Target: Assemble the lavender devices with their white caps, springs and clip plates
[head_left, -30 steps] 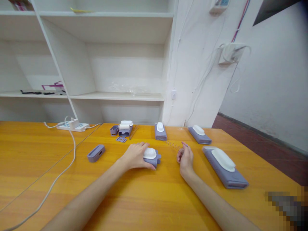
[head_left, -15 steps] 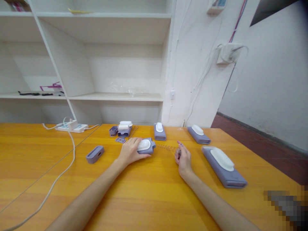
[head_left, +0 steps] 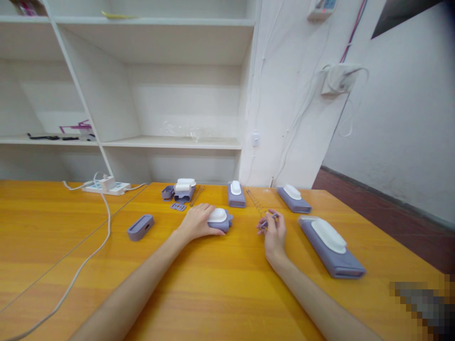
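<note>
On the wooden table, my left hand is wrapped round a purple-grey casing with a white oval piece on top; notched tabs show at its right end. My right hand pinches a small flat purple-grey plate between its fingers, apart from the casing. Just behind the right hand lies a thin coil spring. Beyond the left hand stand a similar opened unit, a small purple-grey cap, a flat plate with holes and another spring.
A hollow purple-grey cap lies left of my left hand. Whole purple-grey units sit at the back, back right and right. A power strip with a white cable occupies the left; shelves stand behind.
The spring stretched between the casing and my right hand now lies behind that hand. The small plate has come into sight in its fingers. The casing has shifted slightly right and nearer me.
</note>
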Motion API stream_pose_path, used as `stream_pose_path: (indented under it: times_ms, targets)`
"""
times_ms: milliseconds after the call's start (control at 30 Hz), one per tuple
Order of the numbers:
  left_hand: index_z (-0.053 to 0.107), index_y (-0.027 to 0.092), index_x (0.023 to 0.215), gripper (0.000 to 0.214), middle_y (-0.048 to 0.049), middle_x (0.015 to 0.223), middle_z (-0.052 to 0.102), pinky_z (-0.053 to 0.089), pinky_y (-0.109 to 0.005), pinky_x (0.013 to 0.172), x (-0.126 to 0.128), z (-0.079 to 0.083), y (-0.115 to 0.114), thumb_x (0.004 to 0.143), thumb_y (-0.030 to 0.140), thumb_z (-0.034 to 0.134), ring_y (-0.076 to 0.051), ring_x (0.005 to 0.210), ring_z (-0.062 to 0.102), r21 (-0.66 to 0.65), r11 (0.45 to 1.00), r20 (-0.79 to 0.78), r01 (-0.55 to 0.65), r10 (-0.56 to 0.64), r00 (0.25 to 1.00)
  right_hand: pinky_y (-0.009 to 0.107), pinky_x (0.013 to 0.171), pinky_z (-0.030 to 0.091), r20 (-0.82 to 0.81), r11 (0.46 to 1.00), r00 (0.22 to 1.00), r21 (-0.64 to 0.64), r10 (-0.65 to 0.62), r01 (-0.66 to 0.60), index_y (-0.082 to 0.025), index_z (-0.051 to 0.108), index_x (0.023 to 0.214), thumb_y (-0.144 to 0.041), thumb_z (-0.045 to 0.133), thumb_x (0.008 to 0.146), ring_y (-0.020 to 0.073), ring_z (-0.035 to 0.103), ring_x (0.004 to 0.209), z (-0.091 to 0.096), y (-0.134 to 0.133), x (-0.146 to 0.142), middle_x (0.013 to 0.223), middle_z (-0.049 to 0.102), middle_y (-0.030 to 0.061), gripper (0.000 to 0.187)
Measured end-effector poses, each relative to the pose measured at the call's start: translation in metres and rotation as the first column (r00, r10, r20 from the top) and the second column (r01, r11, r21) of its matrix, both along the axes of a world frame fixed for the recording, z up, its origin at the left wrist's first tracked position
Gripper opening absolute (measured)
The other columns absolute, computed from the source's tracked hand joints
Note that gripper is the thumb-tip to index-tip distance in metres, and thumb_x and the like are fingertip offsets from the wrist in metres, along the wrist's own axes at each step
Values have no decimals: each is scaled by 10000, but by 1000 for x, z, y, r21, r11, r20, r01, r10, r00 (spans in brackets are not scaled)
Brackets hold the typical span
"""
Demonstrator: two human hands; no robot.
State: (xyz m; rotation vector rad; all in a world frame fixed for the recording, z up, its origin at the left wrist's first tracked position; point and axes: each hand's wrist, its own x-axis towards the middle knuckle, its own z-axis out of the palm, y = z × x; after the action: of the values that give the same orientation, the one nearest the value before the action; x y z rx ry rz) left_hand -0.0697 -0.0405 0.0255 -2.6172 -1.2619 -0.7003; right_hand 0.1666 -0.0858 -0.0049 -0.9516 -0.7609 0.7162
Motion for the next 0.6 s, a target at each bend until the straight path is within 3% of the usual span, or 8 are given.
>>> stream_pose_path:
  times_ms: [233,400,500,600]
  targets:
    - [536,169,1078,629,-108,997,573,373,-364,845,-5,-1,9,706,673,490,-253,957,510,103,995,-4,13,-12,1000,244,445,478,94,998,994,26,51,-54,-217,455,877,-347,635,717,158,605,601,-2,-1,-3,688,570,-33,273]
    - [509,177,1119,413,-112,1057,545,371,-359,848,-33,4,-2,874,475,361,-241,991,494,142,978,-28,-154,159,987,287,563,516,98,998,994,18,57,-59,-219,443,800,-291,675,669,152,611,643,-8,3,0,731,575,-37,276]
    - [540,170,1055,366,-129,1021,545,386,-362,806,-64,9,-13,889,408,317,-255,959,507,168,909,-76,-381,398,914,295,653,510,70,999,997,16,39,-40,-215,444,779,-278,709,631,138,608,656,-11,7,1,748,584,-37,310]
    - [543,125,1021,437,-176,999,547,403,-397,744,-103,9,-24,872,448,290,-318,961,511,195,754,-125,-627,653,747,301,690,496,21,999,999,22,45,-45,-211,424,726,-336,713,639,141,611,663,-9,9,1,721,572,-39,327]
